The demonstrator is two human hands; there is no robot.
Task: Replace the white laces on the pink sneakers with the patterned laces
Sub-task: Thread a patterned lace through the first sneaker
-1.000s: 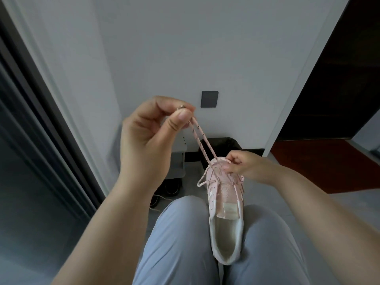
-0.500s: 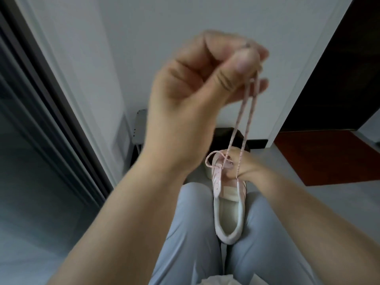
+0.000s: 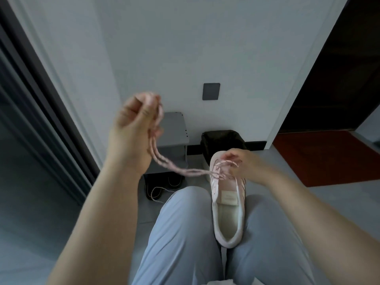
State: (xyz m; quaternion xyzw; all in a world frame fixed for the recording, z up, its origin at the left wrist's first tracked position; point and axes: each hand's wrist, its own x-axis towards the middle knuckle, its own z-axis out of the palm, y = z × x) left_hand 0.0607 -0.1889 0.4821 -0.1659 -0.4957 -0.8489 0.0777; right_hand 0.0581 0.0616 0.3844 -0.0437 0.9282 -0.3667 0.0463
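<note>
A pink sneaker [image 3: 227, 204] rests between my knees, heel towards me, toe pointing away. A pink patterned lace [image 3: 174, 168] is threaded through its front eyelets. Both free strands run left and up into my left hand [image 3: 135, 128], which is shut on them at chest height, blurred by motion. My right hand [image 3: 241, 163] lies over the toe end and pinches the crossed lace at the front eyelets. The lace tips are hidden inside my left fist.
Behind my left hand a small grey stool [image 3: 172, 130] stands against the wall. Dark shoes [image 3: 162, 184] with a loose white lace lie under it. A black bin [image 3: 223, 140] stands beyond the sneaker. A dark doorway and a red floor [image 3: 324, 157] lie to the right.
My left hand has dropped from high in front of the camera to the left and lower, and the two strands now hang slack and sideways. The right hand stays on the toe.
</note>
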